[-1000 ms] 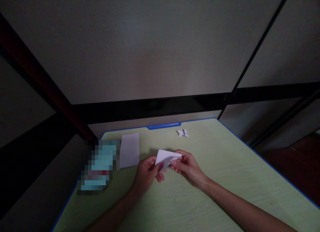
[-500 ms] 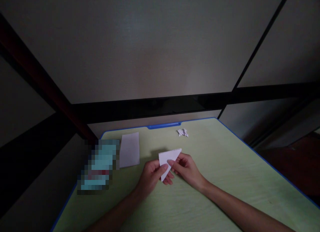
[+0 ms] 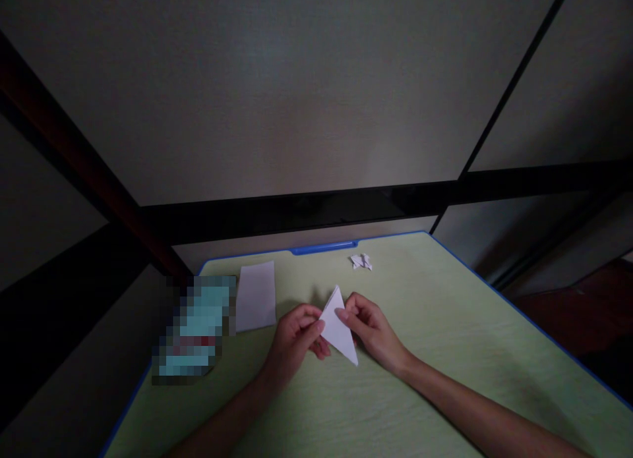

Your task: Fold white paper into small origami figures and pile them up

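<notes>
One folded paper triangle is pinched over the worktop by the fingers of the left hand, at its left corner, and the right hand, along its right edge. Half a second ago its upper edge ran nearly level; now one corner points up, another down. The flat white paper lies unmoved.

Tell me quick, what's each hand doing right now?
Left hand: closed, holding the folded paper near its left corner.
Right hand: closed, holding the same folded paper from its right side.
</notes>
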The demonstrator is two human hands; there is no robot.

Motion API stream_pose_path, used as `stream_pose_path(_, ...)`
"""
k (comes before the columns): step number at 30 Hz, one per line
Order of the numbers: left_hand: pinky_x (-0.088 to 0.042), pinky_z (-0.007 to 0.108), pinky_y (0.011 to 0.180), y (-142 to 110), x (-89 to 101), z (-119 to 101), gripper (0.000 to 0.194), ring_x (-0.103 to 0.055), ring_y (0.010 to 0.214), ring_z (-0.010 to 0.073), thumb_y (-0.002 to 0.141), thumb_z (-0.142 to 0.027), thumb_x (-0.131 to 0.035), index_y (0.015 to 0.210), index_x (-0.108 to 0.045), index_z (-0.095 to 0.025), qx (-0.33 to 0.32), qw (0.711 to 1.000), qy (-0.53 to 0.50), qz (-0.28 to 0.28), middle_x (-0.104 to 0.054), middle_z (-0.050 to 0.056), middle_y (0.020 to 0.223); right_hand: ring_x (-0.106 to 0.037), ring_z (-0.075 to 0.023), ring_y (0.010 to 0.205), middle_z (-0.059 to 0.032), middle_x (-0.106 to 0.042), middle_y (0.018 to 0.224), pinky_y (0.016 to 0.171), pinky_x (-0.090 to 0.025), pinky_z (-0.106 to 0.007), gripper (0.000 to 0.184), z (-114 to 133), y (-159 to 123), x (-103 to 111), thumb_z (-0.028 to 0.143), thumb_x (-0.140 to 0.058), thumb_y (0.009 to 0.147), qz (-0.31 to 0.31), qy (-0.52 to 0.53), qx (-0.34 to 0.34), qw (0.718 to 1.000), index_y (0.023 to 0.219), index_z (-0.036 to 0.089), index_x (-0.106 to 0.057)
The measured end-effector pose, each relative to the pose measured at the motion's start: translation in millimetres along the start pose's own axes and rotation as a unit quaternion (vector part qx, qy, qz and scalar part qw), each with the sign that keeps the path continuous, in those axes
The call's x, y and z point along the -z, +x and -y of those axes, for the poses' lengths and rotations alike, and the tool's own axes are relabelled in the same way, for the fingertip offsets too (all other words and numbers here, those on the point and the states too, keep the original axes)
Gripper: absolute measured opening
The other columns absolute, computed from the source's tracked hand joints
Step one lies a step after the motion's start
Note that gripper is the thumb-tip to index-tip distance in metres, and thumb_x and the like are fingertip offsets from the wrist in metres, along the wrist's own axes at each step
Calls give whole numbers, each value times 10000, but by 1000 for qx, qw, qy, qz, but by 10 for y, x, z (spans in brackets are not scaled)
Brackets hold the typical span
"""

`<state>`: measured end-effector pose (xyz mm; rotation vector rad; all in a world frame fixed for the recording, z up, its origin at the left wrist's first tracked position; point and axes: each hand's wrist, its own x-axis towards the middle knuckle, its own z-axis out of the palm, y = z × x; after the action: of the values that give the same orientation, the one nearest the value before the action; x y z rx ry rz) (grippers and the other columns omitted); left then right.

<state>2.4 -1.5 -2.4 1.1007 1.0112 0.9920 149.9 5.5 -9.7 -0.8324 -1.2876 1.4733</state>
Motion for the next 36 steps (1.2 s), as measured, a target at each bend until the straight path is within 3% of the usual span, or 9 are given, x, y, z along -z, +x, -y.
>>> stream_pose_path(2,-398,183,392,11,13,6,212,-538,393,103,616,-286,-579,717,-464,-140,4,1000,-18,-20,-582,-18,471,-415,-56,423,53,-489,557,381,-315,-162,157,5,3,23,320,-515,729,-25,20,33,999,799,181,-485)
stream_pose_path(4,-401,186,414,23,32,7,228,-557,417,111,605,-285,-590,730,-471,-136,13,999,-38,-34,-602,-8,489,-483,-74,513,9,-553,689,434,-371,-180,195,20,9,47,289,-537,715,-4,-2,43,999,882,189,-532)
stream_pose_path(9,-389,183,418,40,58,2,225,-561,413,114,580,-271,-603,714,-487,-132,39,997,-59,-32,-607,-2,469,-550,-136,748,-53,-597,859,645,-435,-247,178,40,32,93,210,-637,617,37,-73,56,995,792,193,-658)
stream_pose_path(15,-357,185,380,26,31,-16,206,-546,373,124,542,-265,-601,653,-486,-135,65,995,-76,-7,-591,0,428,-570,-143,682,-59,-629,765,582,-453,-244,145,29,33,136,231,-641,615,49,-91,74,992,755,212,-675)
stream_pose_path(21,-351,178,351,32,59,-24,155,-523,328,114,550,-214,-563,662,-487,-138,91,993,-62,32,-592,-1,408,-552,-142,702,-68,-592,814,589,-441,-245,167,93,-10,141,214,-592,673,97,-191,131,968,825,219,-660)
stream_pose_path(24,-352,173,348,43,81,-3,163,-535,342,112,569,-242,-585,652,-506,-126,98,992,-33,73,-609,15,451,-543,-138,712,-58,-571,812,602,-433,-242,182,102,-17,140,206,-574,690,131,-197,133,962,854,222,-651)
stream_pose_path(28,-377,173,390,48,107,12,209,-570,408,118,582,-279,-624,663,-511,-123,85,993,-14,81,-626,24,517,-531,-133,718,-51,-563,796,617,-414,-236,189,92,8,160,201,-577,688,151,-182,114,965,863,204,-649)
stream_pose_path(33,-430,213,506,42,116,-16,218,-603,545,144,595,-254,-632,735,-544,-111,84,986,1,142,-648,57,624,-477,-105,607,-17,-516,665,543,-363,-214,147,94,36,180,246,-544,715,140,-149,89,975,697,153,-656)
stream_pose_path(36,-432,212,554,62,84,-7,211,-584,612,136,588,-216,-635,761,-582,-107,33,993,-16,109,-639,49,677,-413,-89,553,9,-437,591,498,-311,-204,229,95,30,159,277,-511,736,136,-157,81,975,584,128,-596)
